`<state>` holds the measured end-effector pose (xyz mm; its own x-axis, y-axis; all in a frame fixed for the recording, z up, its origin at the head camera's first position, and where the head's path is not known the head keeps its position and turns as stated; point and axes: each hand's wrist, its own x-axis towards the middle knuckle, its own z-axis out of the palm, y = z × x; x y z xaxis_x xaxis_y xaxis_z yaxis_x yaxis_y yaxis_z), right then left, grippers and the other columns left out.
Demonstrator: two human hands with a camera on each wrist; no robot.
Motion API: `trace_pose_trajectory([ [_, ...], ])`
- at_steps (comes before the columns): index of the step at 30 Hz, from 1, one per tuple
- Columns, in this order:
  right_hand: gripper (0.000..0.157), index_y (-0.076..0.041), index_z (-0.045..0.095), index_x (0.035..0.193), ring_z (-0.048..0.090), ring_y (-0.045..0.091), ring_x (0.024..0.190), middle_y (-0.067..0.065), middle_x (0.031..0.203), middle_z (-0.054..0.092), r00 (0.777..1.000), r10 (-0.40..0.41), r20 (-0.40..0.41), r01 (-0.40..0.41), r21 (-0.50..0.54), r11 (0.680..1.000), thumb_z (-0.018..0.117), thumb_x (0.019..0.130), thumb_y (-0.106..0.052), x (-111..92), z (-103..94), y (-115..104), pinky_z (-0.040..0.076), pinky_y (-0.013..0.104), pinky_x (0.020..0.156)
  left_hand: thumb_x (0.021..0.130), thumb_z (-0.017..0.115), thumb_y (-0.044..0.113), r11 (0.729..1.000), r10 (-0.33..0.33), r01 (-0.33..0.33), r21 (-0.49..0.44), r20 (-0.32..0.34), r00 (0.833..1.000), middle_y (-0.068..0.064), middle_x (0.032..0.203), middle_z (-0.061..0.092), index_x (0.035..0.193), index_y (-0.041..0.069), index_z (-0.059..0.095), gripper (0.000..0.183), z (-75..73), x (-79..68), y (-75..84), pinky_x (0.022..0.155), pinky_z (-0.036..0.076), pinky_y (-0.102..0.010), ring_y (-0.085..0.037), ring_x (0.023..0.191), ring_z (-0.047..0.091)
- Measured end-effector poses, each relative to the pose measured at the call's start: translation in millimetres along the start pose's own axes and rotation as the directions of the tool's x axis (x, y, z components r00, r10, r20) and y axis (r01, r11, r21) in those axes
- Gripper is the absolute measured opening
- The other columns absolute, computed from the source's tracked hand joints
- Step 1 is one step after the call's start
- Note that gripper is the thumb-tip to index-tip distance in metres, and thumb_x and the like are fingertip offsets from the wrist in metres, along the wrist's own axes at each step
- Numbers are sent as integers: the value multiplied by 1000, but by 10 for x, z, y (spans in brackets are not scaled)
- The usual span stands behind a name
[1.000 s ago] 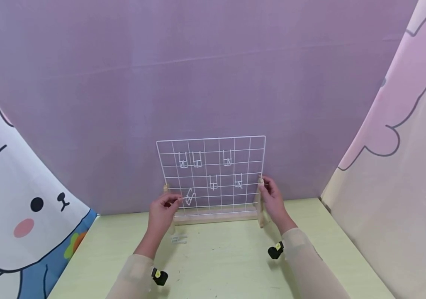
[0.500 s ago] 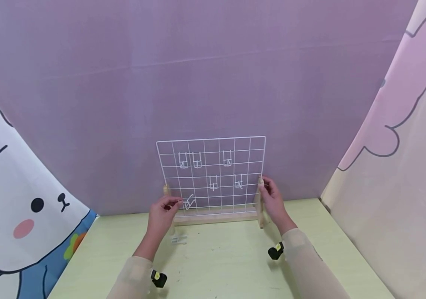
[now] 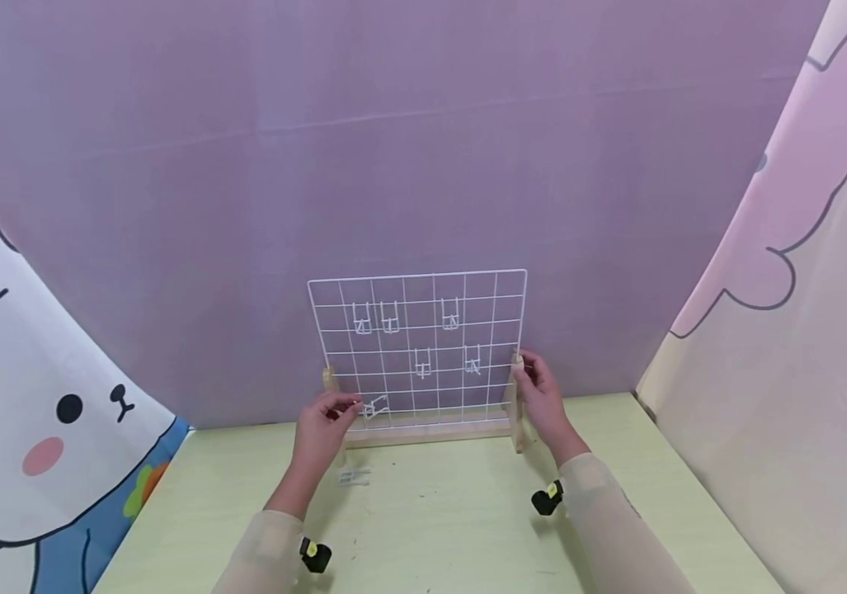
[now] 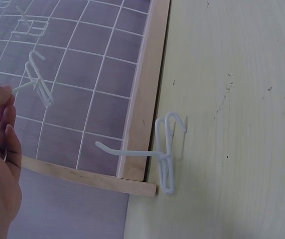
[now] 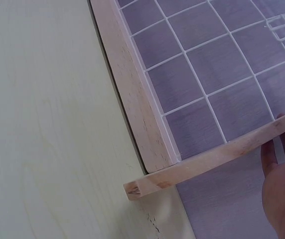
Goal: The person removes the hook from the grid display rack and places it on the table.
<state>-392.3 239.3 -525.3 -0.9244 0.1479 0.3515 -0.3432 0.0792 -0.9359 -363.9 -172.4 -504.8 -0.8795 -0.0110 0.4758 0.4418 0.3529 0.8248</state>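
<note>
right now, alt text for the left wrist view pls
The left hand pinches a white wire hook against a white wire grid in a wooden stand. A spare hook lies on the pale green table.

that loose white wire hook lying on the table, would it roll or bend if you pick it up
The loose hook is thin bent wire, so probably light and fairly stiff. Its flat looped end and long prong suggest it would slide or pivot on the table, not roll.

Bright, even, soft light from above (no glare); faint shadows on the bench. Sharp throughout, wide-angle bending at edges, straight lines bowed in wrist views.
</note>
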Motion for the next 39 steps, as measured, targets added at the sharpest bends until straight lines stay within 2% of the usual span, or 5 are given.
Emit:
trace_pose_trajectory([
  [7, 41, -13, 57, 154, 55, 48, 127, 26, 141, 60, 1000, -16, 1, 16, -11, 1000, 61, 116, -26, 8, -5, 16, 57, 47, 108, 95, 88, 5, 1000, -27, 27, -2, 4, 1000, -6, 101, 78, 108, 3, 83, 14, 16, -8, -18, 71, 55, -20, -17, 84, 66],
  [16, 41, -13, 56, 155, 55, 48, 129, 24, 143, 61, 1000, -12, 3, 12, -14, 1000, 60, 116, -26, 1, -3, 1, 56, 49, 109, 94, 88, 4, 1000, -11, 11, 16, 10, 1000, -5, 95, 77, 106, 4, 84, 13, 35, -19, -78, 69, 54, -21, -17, 82, 65],
  [24, 44, -5, 51, 159, 53, 50, 130, 33, 147, 55, 1000, 3, 13, -3, -1, 1000, 57, 117, -18, 27, -12, 13, 57, 31, 102, 93, 88, 1, 996, 47, -50, 74, 40, 998, -1, 93, 77, 102, 8, 84, 11, 60, -30, -173, 69, 57, -22, -14, 79, 66],
  [32, 42, -12, 53, 158, 52, 51, 135, 28, 148, 58, 1000, 7, 18, -8, 7, 1000, 58, 117, -22, 26, -22, 32, 48, 62, 116, 94, 87, 1, 989, 43, -57, 138, 100, 994, 2, 90, 74, 101, 10, 85, 11, 70, -49, -209, 68, 57, -25, -15, 79, 66],
  [39, 41, -14, 57, 154, 57, 44, 126, 25, 141, 61, 1000, -26, 8, 26, -14, 1000, 62, 115, -27, 9, -12, 12, 53, 58, 111, 94, 87, 3, 977, 22, -52, 207, 141, 990, 4, 89, 72, 99, 13, 84, 11, 86, -82, -237, 67, 57, -26, -14, 77, 65],
])
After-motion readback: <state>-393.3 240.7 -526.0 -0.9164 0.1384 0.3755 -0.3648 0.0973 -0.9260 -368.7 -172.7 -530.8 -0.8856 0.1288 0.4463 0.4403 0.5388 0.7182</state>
